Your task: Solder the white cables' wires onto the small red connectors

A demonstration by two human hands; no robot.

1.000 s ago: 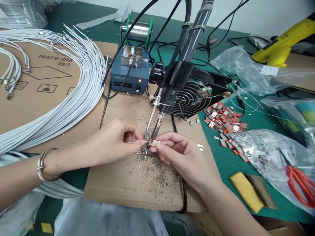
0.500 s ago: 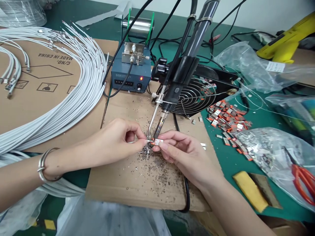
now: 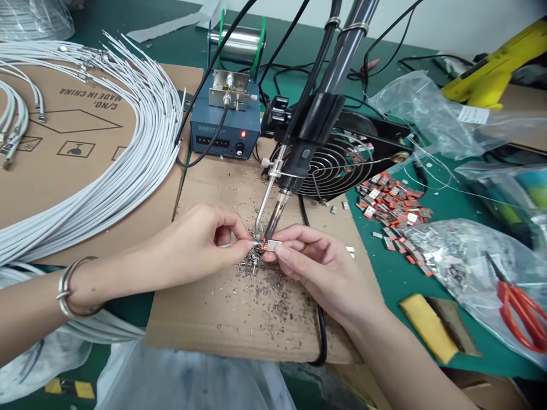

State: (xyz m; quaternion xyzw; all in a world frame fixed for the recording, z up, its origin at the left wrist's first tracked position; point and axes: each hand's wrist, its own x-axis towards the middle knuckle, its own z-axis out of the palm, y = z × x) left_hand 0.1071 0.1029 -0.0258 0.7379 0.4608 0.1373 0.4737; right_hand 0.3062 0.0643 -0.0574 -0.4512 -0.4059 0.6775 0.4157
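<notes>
Between thumb and forefinger my left hand (image 3: 217,233) pinches a thin white cable (image 3: 248,244) close to its end. My right hand (image 3: 307,256) grips a small USB connector (image 3: 273,245), metal with an orange end, its orange side toward the cable. Cable end and connector meet right under the tip of a soldering iron (image 3: 272,221) clamped on a stand. Beside the iron, a bent metal solder feed tube (image 3: 264,205) comes down to the same spot. Whether the tip touches the joint, I cannot tell.
A blue solder feeder (image 3: 226,128) carries a solder spool (image 3: 237,44). Behind the iron is a black fan (image 3: 337,165). White cables (image 3: 141,171) bundle at left. Connectors (image 3: 391,196), a plastic bag (image 3: 465,256), red-handled cutters (image 3: 519,313) and a yellow sponge (image 3: 427,327) lie right. Solder bits litter the cardboard (image 3: 192,319).
The whole view has shifted slightly, with things appearing a little further left and up. Both hands keep the same hold under the iron.
</notes>
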